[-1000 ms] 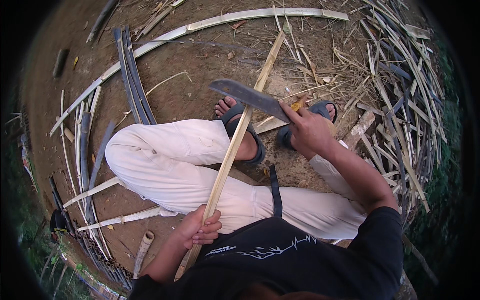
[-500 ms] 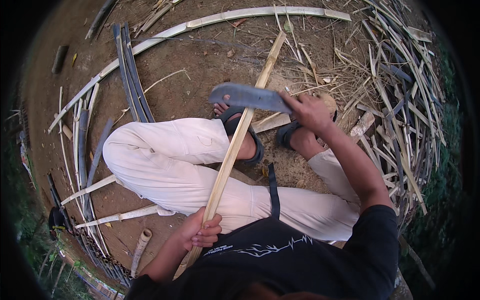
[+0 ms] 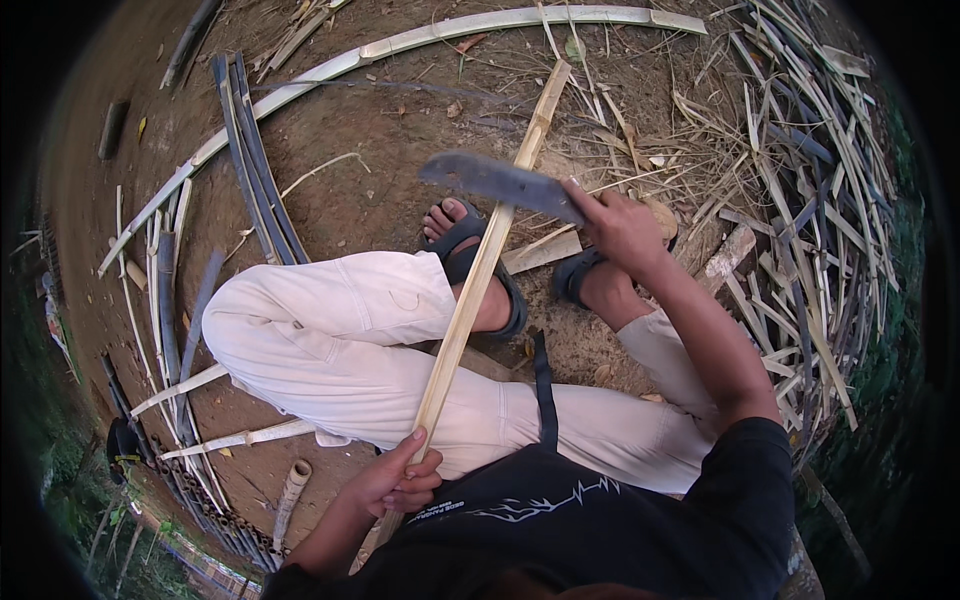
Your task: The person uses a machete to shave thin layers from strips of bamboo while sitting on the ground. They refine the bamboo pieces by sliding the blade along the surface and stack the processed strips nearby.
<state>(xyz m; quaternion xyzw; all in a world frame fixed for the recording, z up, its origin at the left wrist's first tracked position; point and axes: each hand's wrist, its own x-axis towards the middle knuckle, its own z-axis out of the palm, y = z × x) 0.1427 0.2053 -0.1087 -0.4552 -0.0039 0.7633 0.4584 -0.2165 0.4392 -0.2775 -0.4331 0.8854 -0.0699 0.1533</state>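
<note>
A long pale bamboo strip slants from my waist up across my lap to the ground beyond my feet. Its near end is wrapped by the fingers of my left hand, low by my shirt. My right hand is closed round the handle of a machete, its handle largely hidden in my grip. The broad dark blade points left and lies across the upper part of the strip, appearing to touch it. Below the crossing, my sandalled foot is beside the strip.
A heap of split bamboo lies at the right. One long pale bamboo length curves across the far ground. Dark bamboo slats lie at the left, with a short bamboo tube nearer me. A flat wood piece rests between my feet.
The machete blade has tilted, its tip now showing narrower, and shifted slightly along the strip. My left hand keeps its hold on the strip, its thumb now laid along it. The whole view has shifted slightly.
</note>
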